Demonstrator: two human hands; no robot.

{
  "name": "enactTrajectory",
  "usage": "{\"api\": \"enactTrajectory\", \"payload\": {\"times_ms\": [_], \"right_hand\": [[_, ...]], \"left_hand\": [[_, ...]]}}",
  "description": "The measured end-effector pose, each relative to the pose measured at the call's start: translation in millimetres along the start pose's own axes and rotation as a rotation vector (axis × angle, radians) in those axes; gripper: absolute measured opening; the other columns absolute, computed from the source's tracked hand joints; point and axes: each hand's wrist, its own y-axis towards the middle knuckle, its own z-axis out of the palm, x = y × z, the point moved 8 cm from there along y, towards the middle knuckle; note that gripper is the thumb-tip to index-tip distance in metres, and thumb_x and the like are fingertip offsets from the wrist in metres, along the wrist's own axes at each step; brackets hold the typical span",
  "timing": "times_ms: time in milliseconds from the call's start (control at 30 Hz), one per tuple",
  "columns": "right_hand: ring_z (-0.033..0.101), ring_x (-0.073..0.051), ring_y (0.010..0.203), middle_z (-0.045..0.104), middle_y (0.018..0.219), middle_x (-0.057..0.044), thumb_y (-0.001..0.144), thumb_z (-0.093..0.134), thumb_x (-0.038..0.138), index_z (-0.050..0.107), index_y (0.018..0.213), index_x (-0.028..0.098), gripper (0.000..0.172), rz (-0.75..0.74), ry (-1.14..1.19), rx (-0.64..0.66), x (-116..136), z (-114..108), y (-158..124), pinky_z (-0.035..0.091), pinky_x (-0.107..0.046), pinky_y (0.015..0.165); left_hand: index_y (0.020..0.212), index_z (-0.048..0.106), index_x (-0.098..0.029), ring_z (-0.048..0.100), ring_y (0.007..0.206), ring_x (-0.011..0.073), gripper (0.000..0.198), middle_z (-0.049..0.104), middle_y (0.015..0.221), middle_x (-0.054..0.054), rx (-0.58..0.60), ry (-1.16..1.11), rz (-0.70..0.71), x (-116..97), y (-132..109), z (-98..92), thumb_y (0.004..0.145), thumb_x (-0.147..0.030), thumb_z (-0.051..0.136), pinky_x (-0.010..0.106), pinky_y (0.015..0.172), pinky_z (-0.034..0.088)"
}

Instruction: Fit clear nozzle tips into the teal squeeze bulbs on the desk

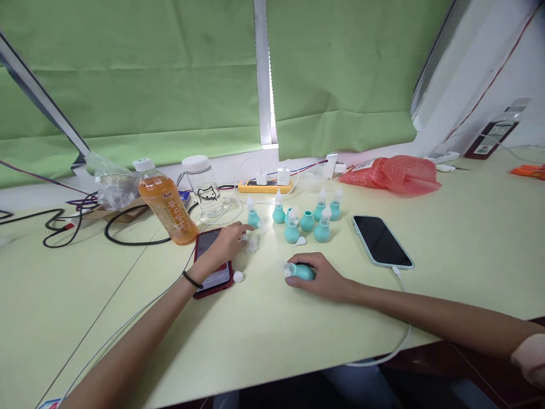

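My right hand (322,277) is wrapped round a teal squeeze bulb (303,272), which lies on its side with a clear collar pointing left. It looks like a nasal aspirator bulb. My left hand (232,245) hangs over a red-cased phone (214,279), its index finger stretched toward a small clear plastic piece (261,226). Beside its fingers are more translucent nozzle pieces (252,245), and a white cap (238,276) lies nearer me. Several teal bulbs with clear tips (322,227) stand behind. Among them is one bulb without a tip (306,221).
A tilted orange drink bottle (168,207) and a clear jar (204,190) stand at the back left, near black cables. Behind the bulbs is a yellow power strip (264,187). To the right are a red plastic bag (392,174) and a charging phone (382,241).
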Motion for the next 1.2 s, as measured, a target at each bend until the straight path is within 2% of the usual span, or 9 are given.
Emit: {"api": "enactTrajectory", "payload": {"times_ms": [100, 133, 267, 367, 467, 567, 767, 867, 1200], "right_hand": [[0.053, -0.014, 0.071, 0.06, 0.077, -0.001, 0.07, 0.054, 0.035, 0.058, 0.078, 0.018, 0.019, 0.013, -0.002, -0.048, -1.3, -4.9, 1.5, 0.041, -0.025, 0.066], [0.054, -0.015, 0.073, 0.06, 0.079, -0.002, 0.071, 0.053, 0.035, 0.057, 0.08, 0.018, 0.02, 0.02, -0.001, -0.066, -2.2, -6.7, 1.9, 0.041, -0.025, 0.068], [0.054, -0.016, 0.078, 0.06, 0.085, -0.003, 0.072, 0.052, 0.035, 0.054, 0.087, 0.019, 0.022, 0.009, -0.02, -0.104, -1.5, -10.8, 1.2, 0.041, -0.027, 0.07], [0.053, -0.014, 0.069, 0.058, 0.078, -0.001, 0.072, 0.053, 0.032, 0.049, 0.091, 0.02, 0.023, -0.044, -0.029, -0.052, 4.7, -7.4, -1.3, 0.041, -0.025, 0.063], [0.052, -0.012, 0.065, 0.057, 0.075, 0.0, 0.071, 0.054, 0.031, 0.049, 0.088, 0.02, 0.021, -0.105, -0.067, -0.011, 11.1, -4.6, -3.1, 0.04, -0.024, 0.061], [0.054, -0.013, 0.066, 0.059, 0.075, -0.001, 0.07, 0.055, 0.033, 0.052, 0.085, 0.02, 0.02, -0.141, -0.12, -0.051, 12.9, -7.4, -3.2, 0.041, -0.025, 0.063], [0.057, -0.015, 0.07, 0.062, 0.079, -0.003, 0.069, 0.056, 0.036, 0.056, 0.086, 0.02, 0.023, -0.208, -0.183, -0.081, 16.7, -8.0, -6.7, 0.042, -0.026, 0.065], [0.057, -0.014, 0.066, 0.062, 0.075, -0.002, 0.069, 0.056, 0.035, 0.057, 0.085, 0.019, 0.022, -0.176, -0.17, -0.058, 18.1, -7.6, -7.3, 0.042, -0.025, 0.062], [0.054, -0.012, 0.062, 0.06, 0.069, 0.0, 0.064, 0.06, 0.034, 0.06, 0.077, 0.019, 0.02, -0.004, 0.013, 0.043, 8.2, -7.6, 0.6, 0.042, -0.023, 0.057]], "left_hand": [[0.095, 0.053, -0.018, 0.052, 0.077, 0.0151, 0.027, 0.055, 0.089, 0.005, -0.163, -0.298, -0.021, -13.5, -8.8, -21.4, 0.069, -0.016, 0.047, 0.029, 0.07, 0.042], [0.09, 0.052, -0.017, 0.053, 0.08, 0.0148, 0.022, 0.055, 0.092, 0.005, -0.177, -0.431, -0.023, -21.0, -14.1, -25.2, 0.069, -0.016, 0.047, 0.029, 0.07, 0.044], [0.083, 0.047, -0.016, 0.056, 0.073, 0.0135, 0.022, 0.057, 0.09, 0.005, -0.016, -0.98, -0.116, -51.4, -36.3, -15.4, 0.063, -0.015, 0.057, 0.029, 0.062, 0.049], [0.078, 0.052, -0.013, 0.058, 0.073, 0.0153, 0.027, 0.062, 0.086, 0.007, 0.054, -1.172, -0.219, -58.1, -48.4, -3.8, 0.056, -0.014, 0.066, 0.031, 0.065, 0.05], [0.081, 0.06, -0.012, 0.059, 0.078, 0.0169, 0.027, 0.064, 0.09, 0.008, 0.059, -1.223, -0.327, -48.7, -54.9, 6.4, 0.055, -0.018, 0.068, 0.03, 0.074, 0.049], [0.089, 0.062, -0.014, 0.06, 0.078, 0.0178, 0.034, 0.064, 0.091, 0.008, 0.097, -1.239, -0.374, -42.1, -57.7, 15.5, 0.057, -0.022, 0.068, 0.032, 0.076, 0.048], [0.096, 0.061, -0.013, 0.061, 0.065, 0.015, 0.034, 0.066, 0.068, 0.004, 0.268, -1.209, -0.275, -49.9, -57.3, 24.0, 0.065, -0.027, 0.061, 0.033, 0.069, 0.051], [0.097, 0.06, -0.012, 0.06, 0.062, 0.0137, 0.033, 0.065, 0.064, 0.004, 0.3, -1.201, -0.228, -53.3, -56.8, 24.4, 0.069, -0.028, 0.058, 0.032, 0.065, 0.052], [0.099, 0.059, -0.012, 0.061, 0.065, 0.016, 0.036, 0.066, 0.068, 0.005, 0.244, -1.211, -0.251, -52.0, -60.9, 27.5, 0.068, -0.03, 0.058, 0.034, 0.067, 0.052]]}}
